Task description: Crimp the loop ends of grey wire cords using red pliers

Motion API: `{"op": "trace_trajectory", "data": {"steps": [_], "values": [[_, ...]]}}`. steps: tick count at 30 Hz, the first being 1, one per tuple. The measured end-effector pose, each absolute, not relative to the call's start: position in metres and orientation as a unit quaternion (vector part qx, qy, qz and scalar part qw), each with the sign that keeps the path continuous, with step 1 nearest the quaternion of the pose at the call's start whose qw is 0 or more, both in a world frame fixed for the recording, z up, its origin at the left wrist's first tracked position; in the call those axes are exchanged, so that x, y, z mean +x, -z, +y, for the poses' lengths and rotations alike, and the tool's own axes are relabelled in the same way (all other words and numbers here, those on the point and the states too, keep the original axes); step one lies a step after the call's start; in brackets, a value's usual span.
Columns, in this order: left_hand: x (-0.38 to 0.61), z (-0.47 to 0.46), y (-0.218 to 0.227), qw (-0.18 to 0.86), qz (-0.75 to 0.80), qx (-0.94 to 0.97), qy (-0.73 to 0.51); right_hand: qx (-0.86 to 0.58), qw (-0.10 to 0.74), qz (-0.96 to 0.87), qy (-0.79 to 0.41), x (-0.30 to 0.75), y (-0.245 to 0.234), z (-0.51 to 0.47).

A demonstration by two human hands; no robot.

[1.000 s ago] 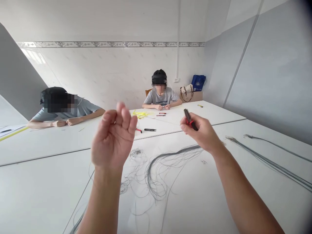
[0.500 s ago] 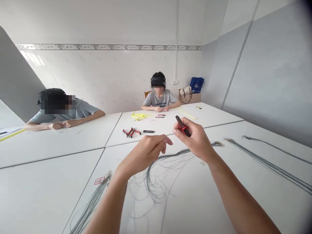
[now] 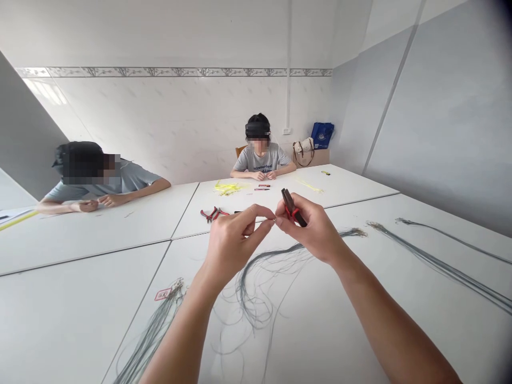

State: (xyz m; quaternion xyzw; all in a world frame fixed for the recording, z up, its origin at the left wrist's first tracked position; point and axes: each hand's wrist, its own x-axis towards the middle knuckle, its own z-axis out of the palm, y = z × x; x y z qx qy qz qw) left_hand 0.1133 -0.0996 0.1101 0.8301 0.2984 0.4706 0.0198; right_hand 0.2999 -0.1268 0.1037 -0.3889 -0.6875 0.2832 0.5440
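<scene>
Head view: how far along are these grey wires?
Looks done: the straight grey wire bundles at right and the tagged bundle at lower left. In hand: the right hand grips red-handled pliers, while the left hand pinches something too fine to make out. Apparently left: the loose wire tangle between the forearms.

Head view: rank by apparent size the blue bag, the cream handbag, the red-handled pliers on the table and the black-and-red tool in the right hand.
Black-and-red tool: looks largest, though nearness to the camera inflates it.
Blue fabric bag and cream handbag: look alike, can't rank them.
Red-handled pliers: smallest.
</scene>
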Motion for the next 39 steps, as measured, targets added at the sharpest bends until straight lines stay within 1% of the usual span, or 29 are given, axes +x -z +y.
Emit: {"op": "trace_trajectory", "data": {"steps": [3, 5, 8, 12, 15, 18, 26, 34, 39], "values": [[0.113, -0.102, -0.112, 0.042, 0.284, 0.822, -0.492, -0.373, 0.541, -0.690, -0.303, 0.300, -0.104, -0.129], [0.111, -0.103, -0.114, 0.069, 0.289, 0.813, -0.500, -0.366, 0.551, -0.696, -0.279, 0.301, -0.105, -0.131], [0.109, -0.106, -0.118, 0.118, 0.284, 0.806, -0.506, -0.374, 0.549, -0.729, -0.167, 0.305, -0.108, -0.136], [0.106, -0.109, -0.121, 0.151, 0.270, 0.799, -0.516, -0.374, 0.500, -0.781, -0.004, 0.310, -0.109, -0.141], [0.105, -0.111, -0.123, 0.149, 0.277, 0.790, -0.527, -0.378, 0.473, -0.791, 0.087, 0.311, -0.108, -0.143], [0.106, -0.112, -0.123, 0.150, 0.287, 0.781, -0.535, -0.384, 0.457, -0.789, 0.144, 0.311, -0.107, -0.144], [0.104, -0.117, -0.124, 0.136, 0.299, 0.777, -0.537, -0.385, 0.442, -0.787, 0.191, 0.310, -0.107, -0.144], [0.104, -0.124, -0.128, 0.088, 0.306, 0.786, -0.530, -0.376, 0.410, -0.768, 0.317, 0.308, -0.111, -0.144], [0.105, -0.126, -0.129, 0.080, 0.319, 0.787, -0.523, -0.377, 0.394, -0.749, 0.377, 0.307, -0.110, -0.144]]}}
